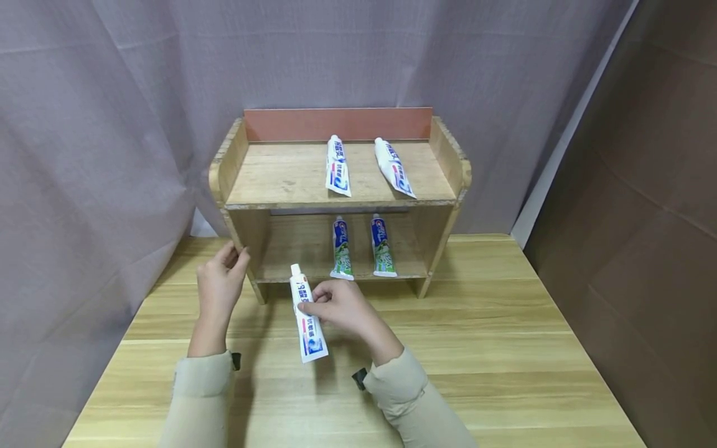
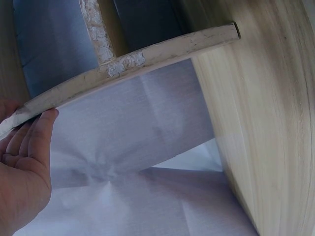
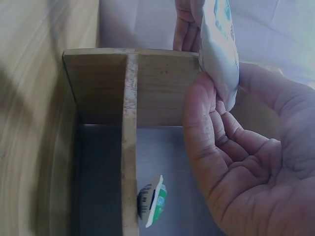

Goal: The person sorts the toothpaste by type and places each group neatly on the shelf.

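My right hand (image 1: 350, 308) pinches a white toothpaste tube (image 1: 310, 336) between thumb and fingers, in front of the small wooden shelf (image 1: 280, 180). The tube's cap end points toward the shelf. On the shelf's left side, my left hand (image 1: 218, 286) grips the front edge of the side panel (image 2: 162, 51), thumb on one face and fingers on the other in the left wrist view. Two white toothpaste tubes (image 1: 338, 168) lie on the upper board, caps to the back. Below them, two blue-and-green toothpaste tubes (image 1: 342, 249) lie on the lower board.
The shelf stands on a wood-grain table (image 1: 504, 348). Behind it hangs a grey cloth (image 1: 336, 56), which also runs down the left side. A brown panel (image 1: 644, 186) borders the table on the right.
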Tool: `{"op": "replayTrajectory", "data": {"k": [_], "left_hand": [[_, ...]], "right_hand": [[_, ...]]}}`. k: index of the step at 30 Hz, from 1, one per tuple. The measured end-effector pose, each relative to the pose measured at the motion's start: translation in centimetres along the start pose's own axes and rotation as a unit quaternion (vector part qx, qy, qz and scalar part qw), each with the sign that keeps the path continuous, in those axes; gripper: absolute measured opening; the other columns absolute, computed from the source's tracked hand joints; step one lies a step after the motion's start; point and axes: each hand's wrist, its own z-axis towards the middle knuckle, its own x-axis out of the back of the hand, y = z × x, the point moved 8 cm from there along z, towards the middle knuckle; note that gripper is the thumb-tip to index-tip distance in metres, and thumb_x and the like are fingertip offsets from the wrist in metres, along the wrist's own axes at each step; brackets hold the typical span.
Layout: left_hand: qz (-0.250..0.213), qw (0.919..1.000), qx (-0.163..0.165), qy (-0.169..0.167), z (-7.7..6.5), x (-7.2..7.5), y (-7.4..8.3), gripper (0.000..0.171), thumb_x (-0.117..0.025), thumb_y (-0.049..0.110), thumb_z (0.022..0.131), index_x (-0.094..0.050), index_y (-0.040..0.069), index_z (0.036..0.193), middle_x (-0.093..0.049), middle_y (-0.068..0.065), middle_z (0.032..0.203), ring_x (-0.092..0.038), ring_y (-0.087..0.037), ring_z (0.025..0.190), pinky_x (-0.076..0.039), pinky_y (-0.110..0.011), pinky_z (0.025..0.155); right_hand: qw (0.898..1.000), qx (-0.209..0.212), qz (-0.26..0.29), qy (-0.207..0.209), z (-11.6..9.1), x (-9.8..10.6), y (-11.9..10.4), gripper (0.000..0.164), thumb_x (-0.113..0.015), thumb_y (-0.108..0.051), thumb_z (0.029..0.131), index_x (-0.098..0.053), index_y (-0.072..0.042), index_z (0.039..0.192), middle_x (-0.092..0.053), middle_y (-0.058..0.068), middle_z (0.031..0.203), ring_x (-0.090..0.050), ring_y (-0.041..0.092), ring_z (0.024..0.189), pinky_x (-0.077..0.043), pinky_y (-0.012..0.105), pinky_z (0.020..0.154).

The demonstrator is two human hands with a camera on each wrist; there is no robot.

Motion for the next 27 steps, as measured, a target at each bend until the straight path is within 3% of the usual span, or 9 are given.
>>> {"op": "replayTrajectory", "data": {"k": [5, 12, 23, 27], "left_hand": [[0.001, 1.0000, 0.002, -0.002, 0.1, 0.0, 0.0, 0.026, -0.066, 0.019, 0.096, -0.074, 0.004, 0.116, -0.073, -0.018, 0.106, -0.074, -0.032, 0.095, -0.061, -0.038, 0.083], [0.000, 1.0000, 0.004, 0.000, 0.0, 0.0, 0.1, 0.025, -0.067, 0.018, 0.095, -0.074, 0.004, 0.115, -0.074, -0.018, 0.104, -0.074, -0.031, 0.093, -0.061, -0.036, 0.082], [-0.006, 0.9998, 0.016, -0.006, -0.1, 0.0, 0.0, 0.027, -0.066, 0.020, 0.095, -0.073, 0.005, 0.117, -0.073, -0.017, 0.106, -0.074, -0.030, 0.095, -0.061, -0.035, 0.082], [-0.006, 0.9999, 0.013, -0.004, -0.1, 0.0, 0.1, 0.027, -0.066, 0.019, 0.095, -0.074, 0.005, 0.117, -0.074, -0.017, 0.106, -0.074, -0.030, 0.095, -0.061, -0.035, 0.082]], "right_hand": [[1.000, 0.006, -0.006, 0.005, 0.1, 0.4, -0.9, 0.020, -0.080, -0.024, 0.087, -0.072, -0.006, 0.089, -0.069, 0.002, 0.074, -0.069, 0.017, 0.063, -0.064, 0.041, 0.062], [1.000, 0.007, -0.002, 0.002, 0.1, 0.8, -1.8, 0.023, -0.080, -0.029, 0.087, -0.073, -0.008, 0.091, -0.069, 0.002, 0.077, -0.071, 0.021, 0.068, -0.063, 0.032, 0.062], [0.997, 0.035, -0.061, 0.023, 0.3, 2.2, -4.0, 0.021, -0.078, -0.037, 0.087, -0.073, -0.016, 0.087, -0.069, -0.004, 0.076, -0.060, 0.013, 0.065, -0.052, 0.025, 0.056], [0.997, 0.036, -0.057, 0.024, 0.5, 2.4, -4.6, 0.021, -0.078, -0.034, 0.087, -0.073, -0.014, 0.088, -0.069, -0.003, 0.076, -0.065, 0.012, 0.065, -0.056, 0.026, 0.057]]}}
